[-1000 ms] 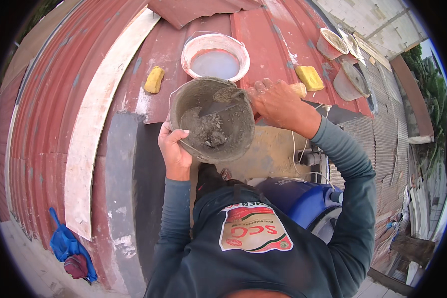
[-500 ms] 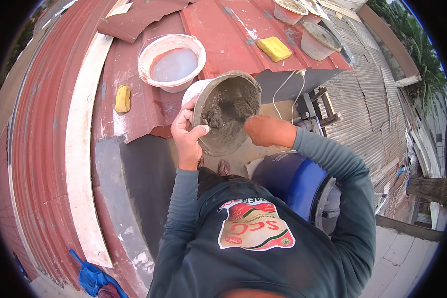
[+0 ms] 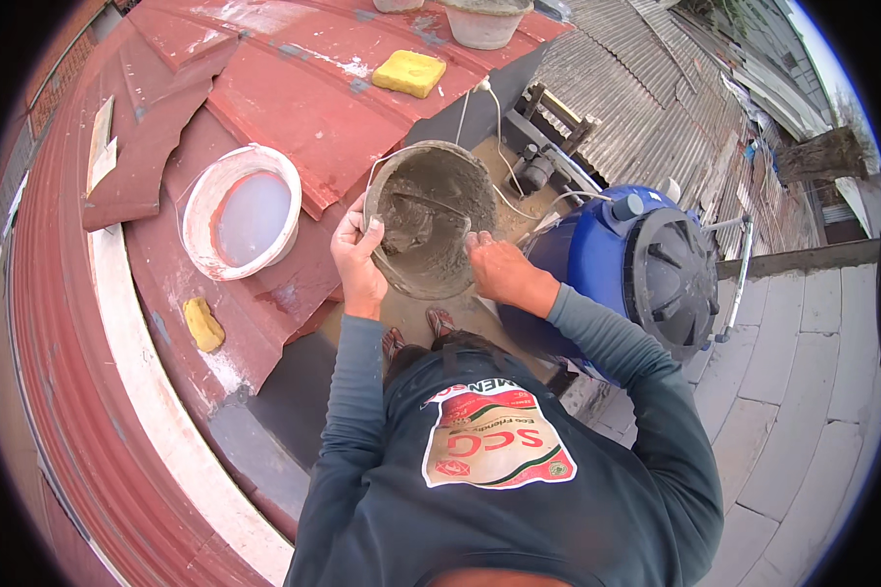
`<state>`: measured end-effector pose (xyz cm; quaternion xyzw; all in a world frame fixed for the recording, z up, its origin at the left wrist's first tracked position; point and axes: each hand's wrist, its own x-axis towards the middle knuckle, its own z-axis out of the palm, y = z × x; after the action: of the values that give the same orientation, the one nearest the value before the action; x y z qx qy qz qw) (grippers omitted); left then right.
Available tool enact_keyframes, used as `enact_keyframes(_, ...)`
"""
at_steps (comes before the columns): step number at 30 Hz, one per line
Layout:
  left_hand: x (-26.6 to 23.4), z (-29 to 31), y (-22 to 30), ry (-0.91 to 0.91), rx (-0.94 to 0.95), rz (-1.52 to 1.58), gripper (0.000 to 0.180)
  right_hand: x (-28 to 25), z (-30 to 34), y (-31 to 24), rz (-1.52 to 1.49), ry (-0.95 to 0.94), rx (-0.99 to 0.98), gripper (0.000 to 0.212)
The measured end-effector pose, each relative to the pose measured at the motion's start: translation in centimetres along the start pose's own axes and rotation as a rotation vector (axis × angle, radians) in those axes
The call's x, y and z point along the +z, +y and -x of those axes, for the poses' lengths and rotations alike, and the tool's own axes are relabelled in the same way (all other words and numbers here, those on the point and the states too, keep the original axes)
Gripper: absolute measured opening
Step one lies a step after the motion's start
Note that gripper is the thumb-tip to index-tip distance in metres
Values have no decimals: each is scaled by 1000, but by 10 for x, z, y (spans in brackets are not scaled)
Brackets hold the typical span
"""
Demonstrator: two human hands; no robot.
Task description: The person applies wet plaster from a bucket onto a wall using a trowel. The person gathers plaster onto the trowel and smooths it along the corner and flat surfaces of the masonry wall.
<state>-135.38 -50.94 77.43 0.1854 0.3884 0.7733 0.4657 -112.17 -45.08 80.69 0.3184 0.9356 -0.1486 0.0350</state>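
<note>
A mortar-crusted bucket (image 3: 431, 269) is tilted so its mouth faces me, with wet grey mortar (image 3: 406, 223) inside. My left hand (image 3: 360, 259) is closed on its left rim, thumb over the edge. At the right side of the mouth, my right hand (image 3: 507, 269) is closed with its fingertips at the rim. Whatever it grips is hidden or blends with the mortar. Left of the bucket, a whitish pail (image 3: 198, 210) of cloudy water stands on the red metal roof (image 3: 294, 108).
Yellow sponges lie on the roof, one near (image 3: 204, 325) and one far (image 3: 409, 73). Another mortar bucket (image 3: 485, 24) stands at the roof's far edge. A blue tank (image 3: 582, 240) with a black lid (image 3: 671, 284) is close by my right arm. A white cable (image 3: 499, 127) hangs nearby.
My view has turned to the right, so the roof things sit further left and more of the tank shows. The bucket's mouth now faces me more fully. Both hands stay at it.
</note>
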Motion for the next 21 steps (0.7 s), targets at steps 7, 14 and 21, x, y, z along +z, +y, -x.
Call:
enact_keyframes(7, -5, -18, -10, -144, -106, -9, 17, -2, 33, -25, -136, -87, 85, 26)
enact_keyframes(14, 12, -6, -29, -376, -204, -139, 19, 12, 28, -24, -219, -169, 408, 18)
enact_keyframes(21, 7, -2, -30, -447, -349, 31, 17, -11, 61, -49, -871, -292, 713, 29)
